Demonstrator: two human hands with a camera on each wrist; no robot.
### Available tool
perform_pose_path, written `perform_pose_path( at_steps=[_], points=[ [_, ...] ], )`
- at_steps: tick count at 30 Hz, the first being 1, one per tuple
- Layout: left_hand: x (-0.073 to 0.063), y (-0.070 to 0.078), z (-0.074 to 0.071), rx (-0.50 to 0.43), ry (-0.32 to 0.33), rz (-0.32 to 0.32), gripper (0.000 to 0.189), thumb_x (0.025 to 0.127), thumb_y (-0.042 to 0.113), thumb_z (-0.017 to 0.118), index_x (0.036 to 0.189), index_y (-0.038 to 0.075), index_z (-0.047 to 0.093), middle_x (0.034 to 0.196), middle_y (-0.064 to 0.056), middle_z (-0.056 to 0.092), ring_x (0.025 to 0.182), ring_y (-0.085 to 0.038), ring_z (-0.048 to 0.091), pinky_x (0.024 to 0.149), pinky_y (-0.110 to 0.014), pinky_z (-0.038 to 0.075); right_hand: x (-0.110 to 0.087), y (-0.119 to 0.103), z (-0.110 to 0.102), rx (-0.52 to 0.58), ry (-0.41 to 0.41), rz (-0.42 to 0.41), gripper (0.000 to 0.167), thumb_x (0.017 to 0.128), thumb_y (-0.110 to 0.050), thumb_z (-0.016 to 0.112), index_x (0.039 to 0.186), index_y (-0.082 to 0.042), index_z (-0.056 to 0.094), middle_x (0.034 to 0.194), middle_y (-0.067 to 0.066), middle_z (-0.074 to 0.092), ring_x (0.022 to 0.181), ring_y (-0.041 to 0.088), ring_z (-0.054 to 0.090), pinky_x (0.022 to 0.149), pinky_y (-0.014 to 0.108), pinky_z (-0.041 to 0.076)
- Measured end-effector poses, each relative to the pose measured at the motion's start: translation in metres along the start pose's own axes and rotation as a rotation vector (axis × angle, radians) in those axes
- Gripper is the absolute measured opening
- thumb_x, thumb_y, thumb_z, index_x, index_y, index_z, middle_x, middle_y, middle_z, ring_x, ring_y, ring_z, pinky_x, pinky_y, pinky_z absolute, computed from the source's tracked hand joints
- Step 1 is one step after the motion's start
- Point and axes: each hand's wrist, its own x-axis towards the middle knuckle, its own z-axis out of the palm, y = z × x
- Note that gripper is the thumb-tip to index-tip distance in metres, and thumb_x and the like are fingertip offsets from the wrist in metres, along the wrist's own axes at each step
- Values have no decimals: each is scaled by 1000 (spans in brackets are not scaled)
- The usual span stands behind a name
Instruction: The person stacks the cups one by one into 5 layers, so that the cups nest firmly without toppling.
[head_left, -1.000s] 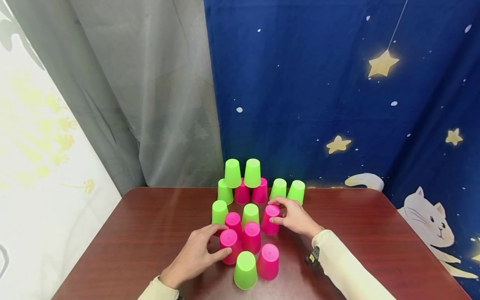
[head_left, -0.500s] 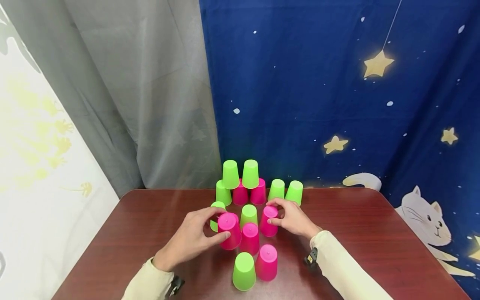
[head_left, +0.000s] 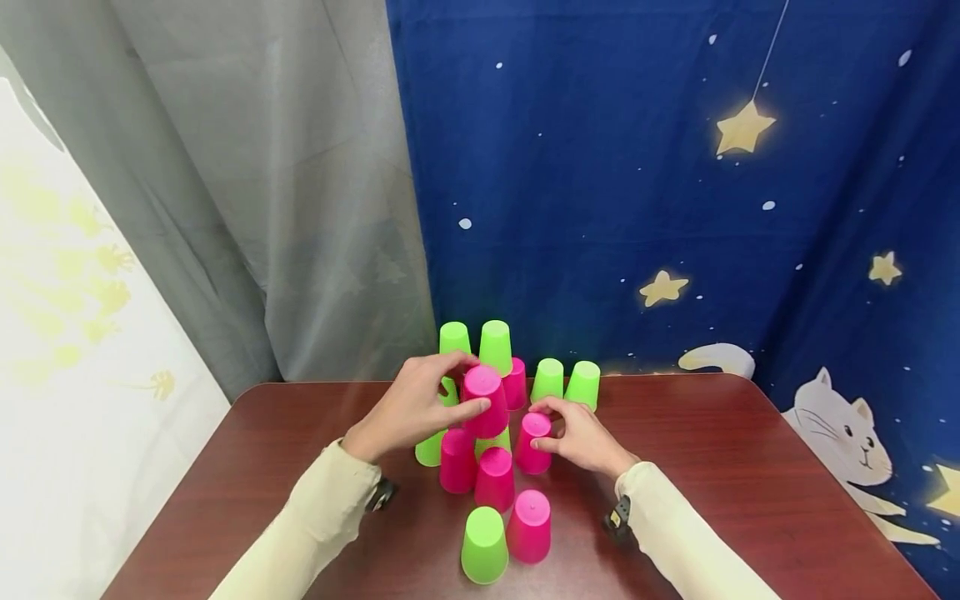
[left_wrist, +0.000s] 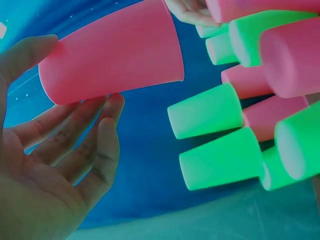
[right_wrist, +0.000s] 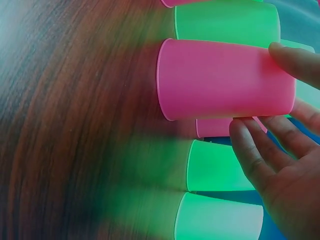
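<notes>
My left hand (head_left: 412, 406) holds an upside-down pink cup (head_left: 486, 408) in the air, thumb on the near side and fingers round the far side. In the left wrist view this pink cup (left_wrist: 115, 55) hangs apart from the other cups. My right hand (head_left: 588, 439) pinches another pink cup (head_left: 533, 446), which stands upside down; the right wrist view shows its rim (right_wrist: 161, 80) at the wooden table. Below the raised cup stand two pink cups (head_left: 457, 462), with green cups (head_left: 430, 448) behind, partly hidden by the left hand and raised cup.
At the back, two green cups (head_left: 495, 346) sit on top of a row of green and pink cups (head_left: 515, 385). Two more green cups (head_left: 582, 385) stand right of it. A green cup (head_left: 484, 546) and a pink cup (head_left: 529, 527) stand in front on the brown table (head_left: 675, 450).
My left hand has lifted the pink cup off the table and carried it up, away from me and slightly right. My right hand stays on its cup. The view has shifted slightly.
</notes>
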Motion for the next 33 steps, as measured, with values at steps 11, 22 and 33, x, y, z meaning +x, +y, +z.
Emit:
perform_pose_path(
  at_steps=[11,22,33],
  points=[
    [77,13,14,92,-31,-16,48,83,42,78,122,17,65,113,-1,71,101,-19,63,84,-34,56,3,1,1,-15,-3,-24,46,80,-18,84,121,-9,64,108,6,70,101,22,68,86,43,61],
    [122,3,41,100,-40,-111,50,82,39,79,123,16,63,120,-7,67,116,-23,54,90,-40,57,1,0,3,-16,2,-16,48,81,-18,83,123,-8,63,109,6,70,99,22,69,84,41,61],
    [131,-23,65,140,13,-143,51,86,42,76,130,20,64,122,-5,69,131,-28,45,105,-48,48,1,2,4,-18,9,-1,46,80,-18,84,121,-11,63,107,4,70,94,22,69,81,36,61]
  ],
)
